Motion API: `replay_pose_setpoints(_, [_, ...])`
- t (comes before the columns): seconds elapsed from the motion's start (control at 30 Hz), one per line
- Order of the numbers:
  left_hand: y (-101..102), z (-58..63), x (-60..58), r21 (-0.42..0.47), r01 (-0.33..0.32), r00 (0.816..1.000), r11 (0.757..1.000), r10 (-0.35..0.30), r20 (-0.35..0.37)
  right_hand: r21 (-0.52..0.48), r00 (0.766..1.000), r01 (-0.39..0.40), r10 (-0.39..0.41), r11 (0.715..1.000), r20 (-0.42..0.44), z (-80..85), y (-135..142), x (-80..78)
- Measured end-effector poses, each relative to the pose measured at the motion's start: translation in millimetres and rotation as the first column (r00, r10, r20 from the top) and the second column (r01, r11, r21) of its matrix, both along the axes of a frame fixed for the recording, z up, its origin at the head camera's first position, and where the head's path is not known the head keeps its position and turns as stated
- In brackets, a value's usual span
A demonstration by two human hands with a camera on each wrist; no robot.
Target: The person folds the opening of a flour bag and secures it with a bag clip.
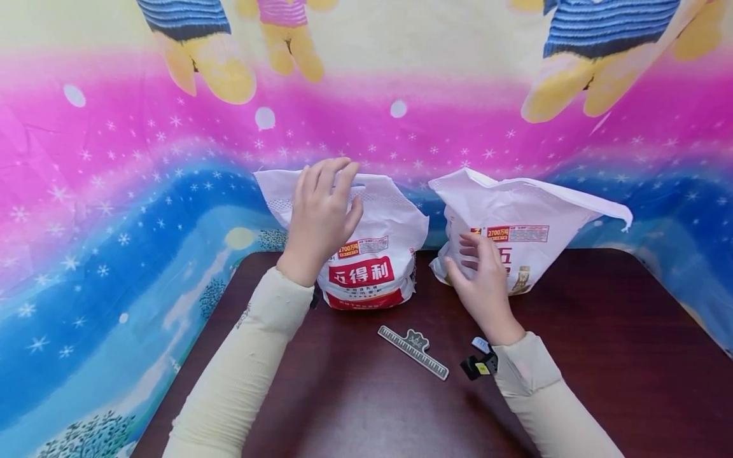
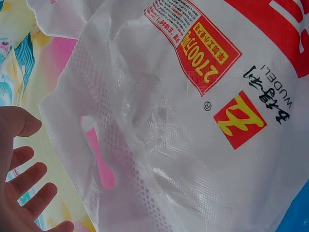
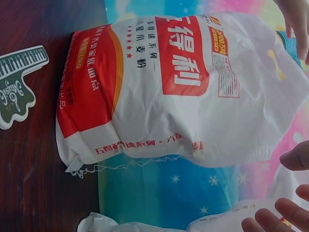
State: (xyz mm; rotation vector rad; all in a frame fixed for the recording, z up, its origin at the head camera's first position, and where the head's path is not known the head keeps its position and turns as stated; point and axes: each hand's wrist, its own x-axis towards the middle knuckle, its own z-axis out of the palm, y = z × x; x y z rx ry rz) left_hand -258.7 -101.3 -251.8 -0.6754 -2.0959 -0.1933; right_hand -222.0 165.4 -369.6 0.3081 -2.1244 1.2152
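Note:
Two white flour bags with red print stand side by side. Beside the top of the left flour bag point(image 1: 372, 219) is my left hand point(image 1: 322, 216), its fingers loosely bent and holding nothing. The left wrist view shows those fingers spread, apart from the bag's top edge and its slot-shaped handle hole point(image 2: 99, 157). My right hand point(image 1: 483, 283) hovers in front of the right flour bag point(image 1: 550, 210), fingers apart and nothing in them. On the table in front of the bags lies a clip point(image 1: 413, 351) with a piano-key pattern and "Music" lettering.
The dark brown table point(image 1: 343, 388) carries the bags near its back edge. A backdrop cloth point(image 1: 343, 137) with cartoon bears and snowflakes hangs close behind. A black wrist strap point(image 1: 480, 365) is at my right wrist.

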Motion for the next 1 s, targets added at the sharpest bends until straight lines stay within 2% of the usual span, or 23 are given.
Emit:
replay_pose_setpoints(0.17, [2,0.0,-2.6,-0.019,-0.01,0.999,1.0,0.011,0.049,-0.005,1.0,-0.007,0.007,1.0,0.001,-1.9,-4,-3.5])
replay_pose_setpoints(0.33, [2,0.3,-4.7,-0.028,-0.013,0.998,1.0,0.015,0.067,-0.021,1.0,-0.017,0.017,1.0,-0.006,-1.5,-9,-7.5])
replay_pose_setpoints(0.57, [3,4.7,-5.2,-0.032,-0.014,0.998,0.999,0.016,0.065,-0.033,0.998,-0.045,0.046,0.998,0.033,-1.0,-13,-14.4])
replay_pose_setpoints(1.0, [5,10.8,-7.6,-0.04,-0.002,0.999,0.999,0.004,0.051,-0.058,0.996,-0.042,0.046,0.997,0.079,-2.1,-19,-25.1])
